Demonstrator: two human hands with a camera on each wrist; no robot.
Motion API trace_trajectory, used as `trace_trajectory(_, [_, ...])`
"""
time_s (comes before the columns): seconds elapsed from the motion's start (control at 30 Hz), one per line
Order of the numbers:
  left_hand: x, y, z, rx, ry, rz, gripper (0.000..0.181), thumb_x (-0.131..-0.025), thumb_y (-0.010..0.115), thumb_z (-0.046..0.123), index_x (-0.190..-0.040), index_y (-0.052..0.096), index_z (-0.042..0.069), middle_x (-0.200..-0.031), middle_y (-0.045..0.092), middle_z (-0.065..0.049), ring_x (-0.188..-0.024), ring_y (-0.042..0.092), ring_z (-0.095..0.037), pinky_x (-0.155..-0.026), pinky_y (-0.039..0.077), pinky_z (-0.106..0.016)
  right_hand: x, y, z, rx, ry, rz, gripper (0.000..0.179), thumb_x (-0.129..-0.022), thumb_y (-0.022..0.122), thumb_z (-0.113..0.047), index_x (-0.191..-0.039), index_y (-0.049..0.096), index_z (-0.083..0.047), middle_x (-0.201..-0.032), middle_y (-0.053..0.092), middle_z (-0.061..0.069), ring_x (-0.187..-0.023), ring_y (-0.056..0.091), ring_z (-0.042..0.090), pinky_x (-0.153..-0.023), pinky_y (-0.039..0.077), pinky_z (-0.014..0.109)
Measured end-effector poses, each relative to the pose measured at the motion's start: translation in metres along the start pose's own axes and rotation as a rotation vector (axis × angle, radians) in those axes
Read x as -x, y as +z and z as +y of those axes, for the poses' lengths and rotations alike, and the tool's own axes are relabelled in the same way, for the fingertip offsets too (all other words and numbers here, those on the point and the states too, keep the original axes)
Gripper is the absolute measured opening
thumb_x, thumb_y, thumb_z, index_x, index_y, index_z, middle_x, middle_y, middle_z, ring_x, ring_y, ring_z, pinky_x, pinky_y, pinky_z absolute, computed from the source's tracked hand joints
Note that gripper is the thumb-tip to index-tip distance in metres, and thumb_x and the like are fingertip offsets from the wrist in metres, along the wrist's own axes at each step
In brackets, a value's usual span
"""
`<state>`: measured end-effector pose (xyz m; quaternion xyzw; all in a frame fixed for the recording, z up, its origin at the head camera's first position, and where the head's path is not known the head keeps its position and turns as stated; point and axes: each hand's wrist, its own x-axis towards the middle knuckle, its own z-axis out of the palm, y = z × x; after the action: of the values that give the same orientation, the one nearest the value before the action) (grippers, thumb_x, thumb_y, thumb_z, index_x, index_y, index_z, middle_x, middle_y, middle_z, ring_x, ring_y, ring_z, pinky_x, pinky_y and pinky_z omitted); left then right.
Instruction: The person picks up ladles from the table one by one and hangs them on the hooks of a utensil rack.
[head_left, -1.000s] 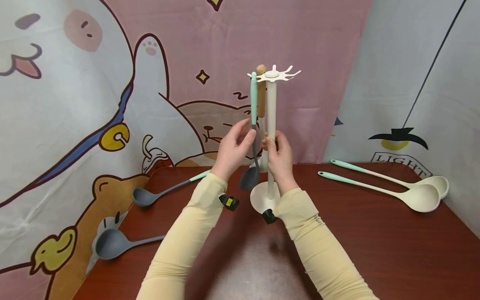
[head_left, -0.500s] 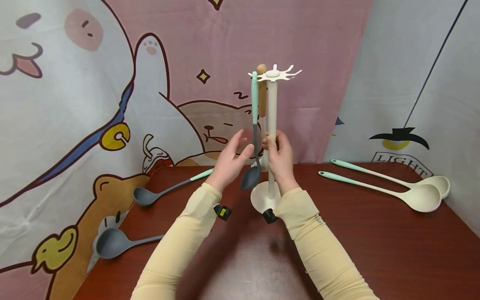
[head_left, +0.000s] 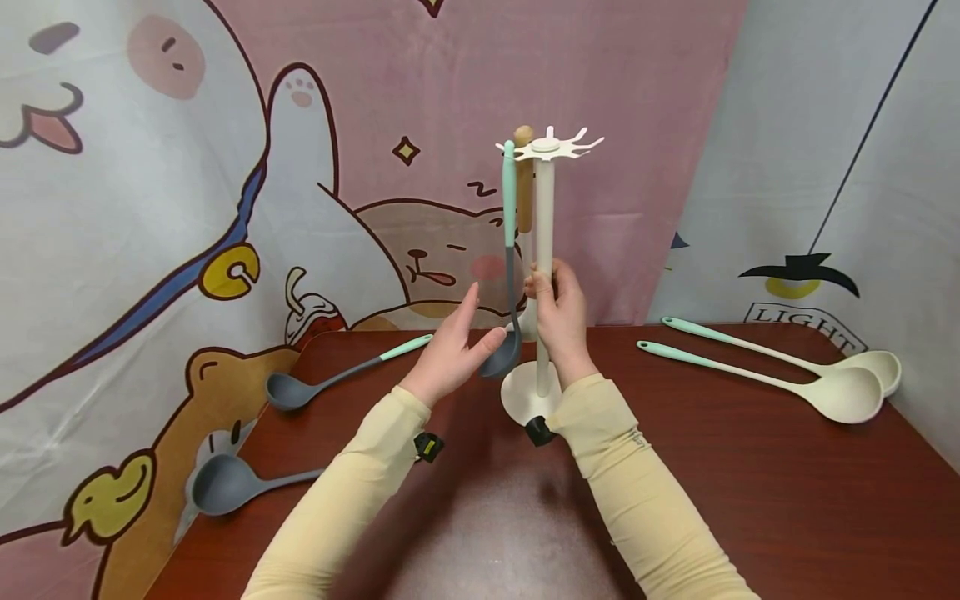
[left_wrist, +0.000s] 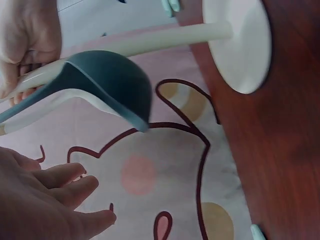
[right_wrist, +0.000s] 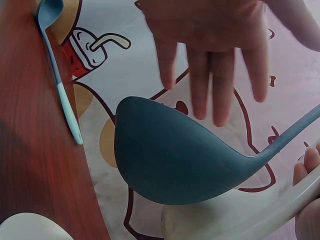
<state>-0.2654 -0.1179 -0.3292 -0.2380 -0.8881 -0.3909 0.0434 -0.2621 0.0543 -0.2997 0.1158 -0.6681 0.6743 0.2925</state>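
My right hand (head_left: 562,321) grips the cream pole of a utensil stand (head_left: 545,208), which is upright with its round base (head_left: 521,396) on the table. From the left of its hooked top hangs a grey ladle (head_left: 510,208) with a mint handle, bowl downward. Just behind it hangs a utensil with a wooden handle (head_left: 524,196) and white lower part, partly hidden. Beside the ladle bowl, my left hand (head_left: 448,354) has its fingers extended and holds nothing. The left wrist view shows a gap between that hand (left_wrist: 45,200) and the dark ladle bowl (left_wrist: 112,80).
On the table's left lie a smaller grey ladle (head_left: 291,392) with a mint handle and a larger grey ladle (head_left: 225,485), its handle partly behind my left sleeve. Two cream ladles with mint handles, the nearer ladle (head_left: 840,396) overlapping the other, lie at right. A printed cloth (head_left: 637,125) hangs behind.
My left hand has let go of the hanging grey ladle and moved down and left, its fingers straightening. My right hand stays on the pole.
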Motion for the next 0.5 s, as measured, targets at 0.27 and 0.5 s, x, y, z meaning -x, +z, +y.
trace_trajectory(0.27, [0.014, 0.005, -0.016, -0.155, 0.002, -0.054, 0.106, -0.086, 0.030, 0.085, -0.160, 0.004, 0.013, -0.163, 0.017, -0.010, -0.147, 0.022, -0.030, -0.115, 0.022, -0.053, 0.000, 0.000, 0.000, -0.003, 0.011, -0.001, 0.022, -0.103, 0.051, -0.003, -0.117, 0.056, 0.014, -0.099, 0.061, 0.029, -0.093, 0.062, 0.034, -0.087, 0.051, 0.030])
trace_trajectory(0.5, [0.029, 0.010, -0.029, -0.280, 0.020, -0.081, 0.105, -0.088, 0.031, 0.083, -0.160, 0.009, 0.010, -0.161, 0.022, -0.012, -0.146, 0.026, -0.034, -0.112, 0.016, -0.064, 0.000, 0.000, 0.001, 0.001, 0.007, -0.002, 0.022, -0.103, 0.050, -0.003, -0.117, 0.056, 0.014, -0.099, 0.061, 0.026, -0.094, 0.062, 0.034, -0.087, 0.052, 0.030])
